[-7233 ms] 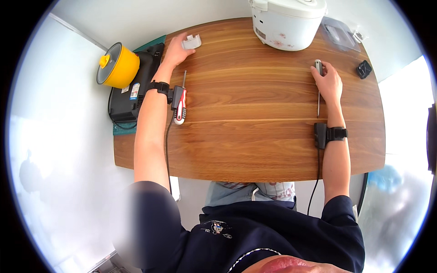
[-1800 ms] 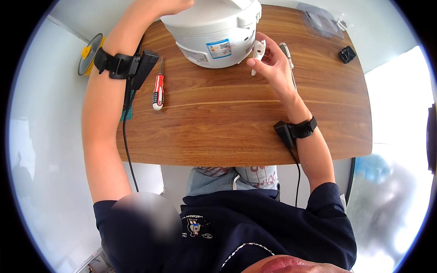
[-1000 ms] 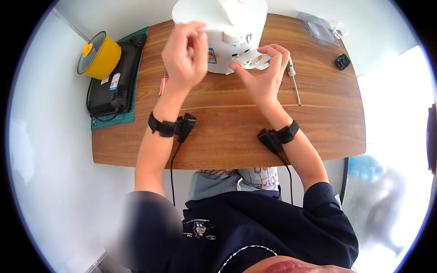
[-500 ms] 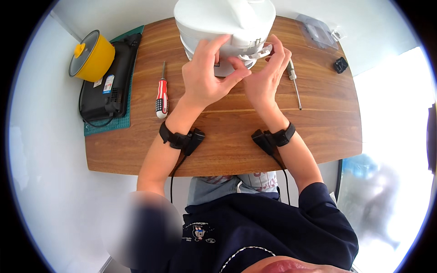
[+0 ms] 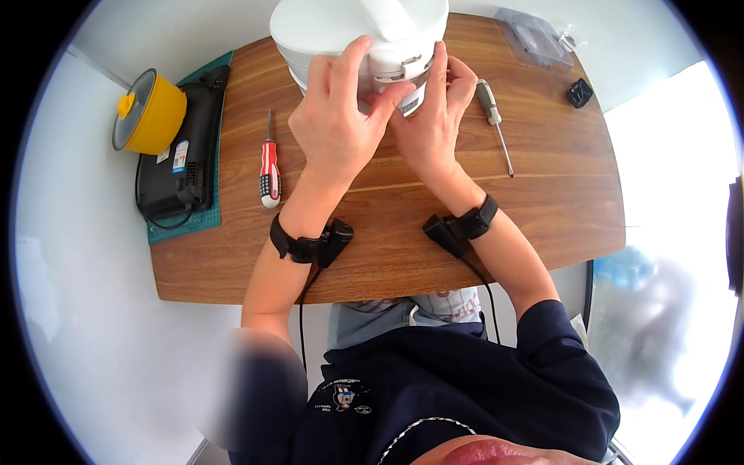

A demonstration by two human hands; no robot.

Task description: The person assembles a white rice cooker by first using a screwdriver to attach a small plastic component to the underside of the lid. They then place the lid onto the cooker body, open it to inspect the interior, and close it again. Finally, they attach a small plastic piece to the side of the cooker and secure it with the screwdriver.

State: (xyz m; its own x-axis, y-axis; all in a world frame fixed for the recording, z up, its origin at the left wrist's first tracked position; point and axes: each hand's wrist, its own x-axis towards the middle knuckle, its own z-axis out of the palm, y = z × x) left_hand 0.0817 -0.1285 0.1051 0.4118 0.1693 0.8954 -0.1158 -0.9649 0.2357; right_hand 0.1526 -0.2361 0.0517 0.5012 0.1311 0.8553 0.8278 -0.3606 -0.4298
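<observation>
A rounded white lidded appliance (image 5: pixel 325 27) stands at the far side of the table, cut off by the upper edge. My left hand (image 5: pixel 337 116) reaches its front, the fingers against the lid's edge and the thumb stretched toward the right thumb. Close beside it, my right hand (image 5: pixel 434 120) has its fingers bent at the appliance's right front, around a small white plastic piece that they mostly hide. Between the hands shows a white latch part (image 5: pixel 411 66) on the appliance front. Both wrists wear black straps with small black devices.
A red-and-white screwdriver (image 5: pixel 269 167) lies left, a grey-handled screwdriver (image 5: pixel 496 124) right. At the left, a yellow pot (image 5: pixel 159 116) rests on a black appliance (image 5: pixel 174 177) over a green mat (image 5: pixel 203 223). A clear plastic package (image 5: pixel 535 39) and black part (image 5: pixel 579 93) lie far right.
Both hands have closed in on the appliance front. The white piece, seen tilted out by the right fingers before, is now mostly hidden there. The whole view has shifted slightly.
</observation>
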